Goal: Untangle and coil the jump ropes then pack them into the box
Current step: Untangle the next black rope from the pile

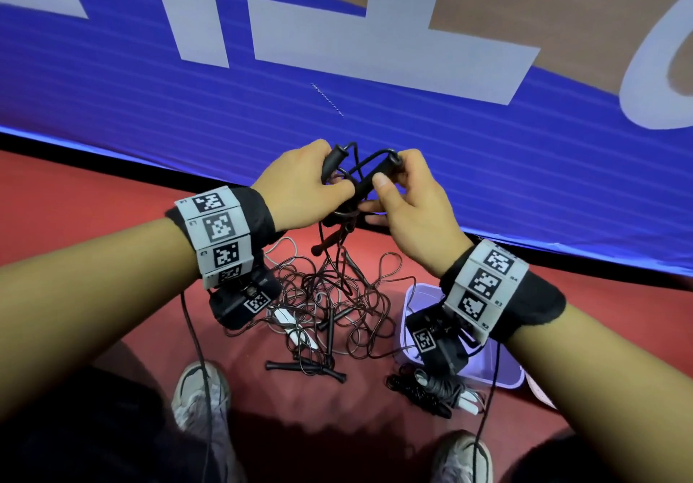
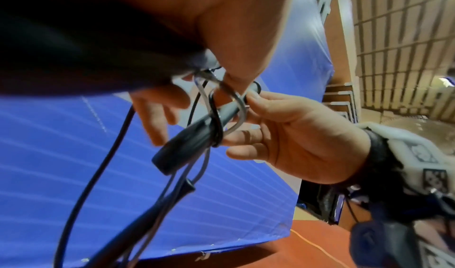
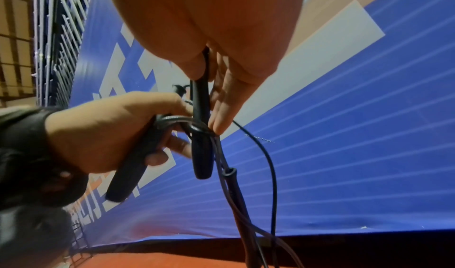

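Black rubber handles up at chest height: the left hand [image 1: 300, 186] curls round one handle [image 3: 130, 163], the right hand [image 1: 408, 201] pinches a second handle [image 2: 192, 138] between thumb and fingers, and a loop of cord [image 2: 229, 109] is cinched round that second one. Below them the tangle of ropes [image 1: 337, 295] sprawls on the red floor [image 1: 93, 220], cords trailing up to the hands, with the lilac box [image 1: 498, 370] just to the right and a coiled bundle [image 1: 427, 389] lying in front of it. Risk from here, I'd say: pull the handles apart and that loop bites tighter. Lift too fast and the hanging third handle [image 1: 330, 241] could drag more of the heap along, knotting it further.
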The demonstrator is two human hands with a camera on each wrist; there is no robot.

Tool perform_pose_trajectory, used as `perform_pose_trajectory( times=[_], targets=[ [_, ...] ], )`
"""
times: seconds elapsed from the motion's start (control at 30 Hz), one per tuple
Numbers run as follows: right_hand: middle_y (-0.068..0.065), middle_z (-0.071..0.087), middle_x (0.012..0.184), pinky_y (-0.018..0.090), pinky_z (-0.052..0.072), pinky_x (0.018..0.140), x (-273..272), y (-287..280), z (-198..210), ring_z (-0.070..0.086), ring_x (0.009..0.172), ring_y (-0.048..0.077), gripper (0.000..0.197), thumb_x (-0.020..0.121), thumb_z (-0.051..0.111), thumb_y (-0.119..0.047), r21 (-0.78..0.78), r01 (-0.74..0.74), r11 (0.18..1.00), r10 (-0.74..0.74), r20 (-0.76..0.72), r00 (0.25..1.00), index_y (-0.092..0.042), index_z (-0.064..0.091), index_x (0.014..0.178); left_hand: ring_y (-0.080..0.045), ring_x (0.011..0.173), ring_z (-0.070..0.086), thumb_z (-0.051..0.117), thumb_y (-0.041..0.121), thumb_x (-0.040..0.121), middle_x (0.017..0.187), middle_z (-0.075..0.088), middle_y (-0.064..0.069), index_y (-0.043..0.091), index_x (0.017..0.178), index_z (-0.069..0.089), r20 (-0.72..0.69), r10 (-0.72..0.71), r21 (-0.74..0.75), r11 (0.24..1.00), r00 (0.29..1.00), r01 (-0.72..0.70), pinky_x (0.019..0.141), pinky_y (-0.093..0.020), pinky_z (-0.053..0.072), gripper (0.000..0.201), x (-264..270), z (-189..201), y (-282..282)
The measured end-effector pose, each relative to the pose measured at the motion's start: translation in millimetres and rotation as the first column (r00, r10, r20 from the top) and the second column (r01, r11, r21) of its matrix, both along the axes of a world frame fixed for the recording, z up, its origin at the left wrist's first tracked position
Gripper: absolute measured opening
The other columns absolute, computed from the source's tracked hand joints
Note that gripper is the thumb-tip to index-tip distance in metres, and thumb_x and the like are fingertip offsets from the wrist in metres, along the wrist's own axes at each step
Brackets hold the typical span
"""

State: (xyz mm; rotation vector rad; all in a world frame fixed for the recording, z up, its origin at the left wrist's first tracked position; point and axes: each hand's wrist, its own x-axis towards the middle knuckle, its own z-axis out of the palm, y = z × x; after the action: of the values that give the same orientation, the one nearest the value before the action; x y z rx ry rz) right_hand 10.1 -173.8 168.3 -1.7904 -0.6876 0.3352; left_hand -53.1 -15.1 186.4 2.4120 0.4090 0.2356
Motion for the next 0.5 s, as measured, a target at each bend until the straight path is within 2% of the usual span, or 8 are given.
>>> perform_pose_trajectory(
  times=[0.07, 0.17, 0.27, 0.33, 0.37, 0.43, 0.5],
  targets=[
    [-0.009, 0.062, 0.099, 0.043, 0.063, 0.072, -0.9, -0.5, 2.6, 0.074, 0.083, 0.017, 0.01, 0.104, 0.044, -0.018, 0.019, -0.01, 1.0, 0.01, -0.022, 1.0, -0.027, 0.041, 0.102, -0.026, 0.058, 0.06, 0.061, 0.033, 0.086, 0.077, 0.057, -0.002, 0.015, 0.081, 0.042, -0.041, 0.01, -0.081, 0.997, 0.999, -0.013, 0.055, -0.043, 0.055, 0.026, -0.7, 0.2, -1.3],
    [-0.009, 0.058, 0.107, 0.039, 0.063, 0.065, -1.5, -1.2, 2.6, 0.074, 0.087, 0.015, 0.007, 0.106, 0.04, -0.023, 0.03, -0.023, 0.999, 0.024, -0.052, 0.998, -0.021, 0.038, 0.112, -0.018, 0.046, 0.059, 0.066, 0.029, 0.083, 0.08, 0.059, 0.006, 0.02, 0.08, 0.04, -0.068, -0.012, -0.077, 0.997, 0.998, 0.007, 0.049, -0.036, 0.055, 0.027, -1.3, 2.1, -2.5],
    [0.003, 0.062, 0.116, 0.039, 0.062, 0.067, 0.7, -2.1, 3.5, 0.074, 0.092, 0.015, 0.008, 0.107, 0.038, -0.026, 0.03, -0.064, 0.997, 0.066, -0.066, 0.996, -0.022, 0.037, 0.114, -0.024, 0.052, 0.066, 0.065, 0.029, 0.082, 0.089, 0.063, 0.009, 0.017, 0.088, 0.043, -0.065, -0.02, -0.08, 0.997, 0.998, 0.015, 0.047, -0.038, 0.055, 0.026, -2.1, 1.0, -2.7],
    [0.003, 0.065, 0.113, 0.037, 0.061, 0.068, 0.4, -2.2, 2.4, 0.073, 0.092, 0.014, 0.008, 0.107, 0.037, -0.026, 0.032, -0.076, 0.997, 0.078, -0.065, 0.995, -0.021, 0.036, 0.113, -0.026, 0.055, 0.067, 0.065, 0.029, 0.081, 0.088, 0.064, 0.008, 0.013, 0.095, 0.045, -0.071, -0.017, -0.1, 0.995, 0.997, 0.01, 0.049, -0.04, 0.056, 0.03, -2.4, 0.2, -3.6],
    [0.002, 0.065, 0.11, 0.036, 0.061, 0.067, -0.1, -1.7, 0.9, 0.073, 0.09, 0.014, 0.01, 0.107, 0.037, -0.025, 0.04, -0.07, 0.997, 0.073, -0.065, 0.995, -0.019, 0.036, 0.114, -0.023, 0.055, 0.065, 0.066, 0.03, 0.08, 0.086, 0.063, 0.008, 0.013, 0.094, 0.045, -0.072, -0.012, -0.091, 0.996, 0.997, 0.005, 0.048, -0.038, 0.055, 0.031, -2.0, -0.7, -4.3],
    [0.004, 0.066, 0.11, 0.033, 0.06, 0.067, -2.3, -0.1, -0.5, 0.073, 0.086, 0.014, 0.014, 0.107, 0.037, -0.024, 0.068, -0.058, 0.996, 0.063, -0.068, 0.996, -0.014, 0.037, 0.117, -0.014, 0.06, 0.055, 0.069, 0.032, 0.078, 0.081, 0.059, 0.009, 0.015, 0.089, 0.043, -0.061, 0.004, -0.015, 1.0, 0.998, -0.005, 0.051, -0.034, 0.043, 0.033, -1.6, -2.2, -6.7],
    [0.007, 0.067, 0.112, 0.035, 0.061, 0.07, -2.8, 2.0, -2.2, 0.073, 0.084, 0.015, 0.016, 0.107, 0.04, -0.022, 0.091, -0.04, 0.995, 0.048, -0.093, 0.994, -0.011, 0.039, 0.118, -0.015, 0.067, 0.05, 0.07, 0.033, 0.076, 0.081, 0.058, 0.004, 0.016, 0.087, 0.042, -0.037, 0.01, 0.031, 0.999, 0.999, -0.008, 0.056, -0.033, 0.037, 0.035, -1.5, -3.6, -9.2]
  ],
)
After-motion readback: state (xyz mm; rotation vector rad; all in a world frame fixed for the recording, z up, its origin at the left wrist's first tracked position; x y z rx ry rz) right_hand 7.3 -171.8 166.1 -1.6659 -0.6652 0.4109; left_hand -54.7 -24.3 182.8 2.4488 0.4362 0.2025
